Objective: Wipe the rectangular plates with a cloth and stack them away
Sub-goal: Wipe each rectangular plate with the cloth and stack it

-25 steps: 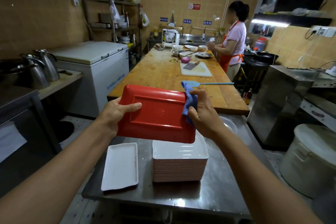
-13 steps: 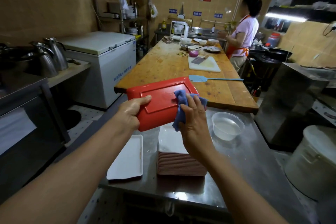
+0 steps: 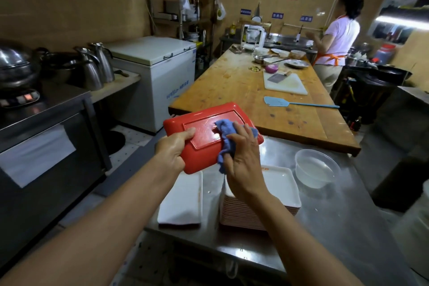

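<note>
At centre frame, above the near edge of the steel table: red rectangular plate held in the air, underside up, raised foot ring visible. Long axis runs from lower left to upper right of the frame, far end tilted away toward the wooden worktable.

Left hand: grips the plate's near-left short end, thumb curled over the top face, other fingers hidden beneath the rim. Right hand: fingers bent over a crumpled blue cloth, pressing it onto the plate's upper face, right of the midline. Cloth hangs partly off the near long edge.

Key relation: the cloth sits on the right half of the underside; the unwiped-looking stretch lies toward the left hand's thumb and the far-right corner. Judgement: wiping runs along the long axis, the left hand bracing against the push. Right hand is the working one.

Directly below: stack of rectangular plates, white face up, at lower centre right; a single white plate just beside it to the left, apart from it. Clear plastic bowl of water to the right of the stack.

Judgement: wiping in progress, stacking not yet done. Which pile counts as finished, I cannot tell.
</note>
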